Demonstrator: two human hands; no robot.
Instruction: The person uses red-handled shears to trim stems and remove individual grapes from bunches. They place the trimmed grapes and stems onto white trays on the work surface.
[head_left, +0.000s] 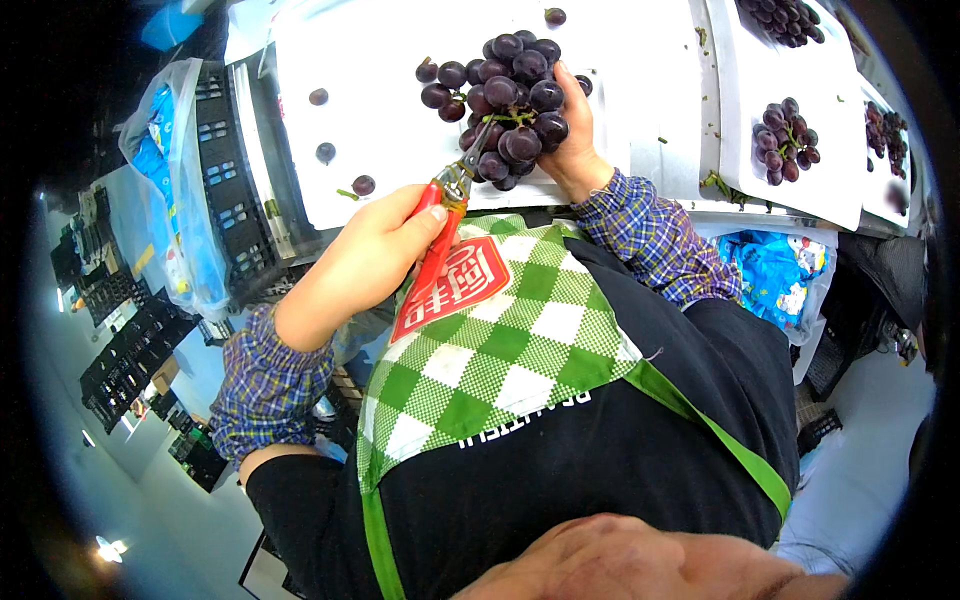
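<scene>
My left hand (367, 247) grips red-handled pruning shears (442, 232), their narrow metal blades pointing into a bunch of dark purple grapes (501, 91). The blade tips meet the bunch by a green stem; whether they are closed on it I cannot tell. My right hand (576, 139) supports the bunch from its right side, with most of the fingers hidden behind the fruit. Beneath lies a white work surface (360, 45). Loose on it are a reddish grape (319, 97), a darker grape (325, 153) and one with a cut stem (364, 185).
At right, white trays (787, 75) hold a smaller grape bunch (785, 141) and another bunch (784, 21). Stem scraps (724, 187) litter the gap between surfaces. Blue printed bags stand left (161, 161) and right (780, 274), beside a black plastic crate (225, 172).
</scene>
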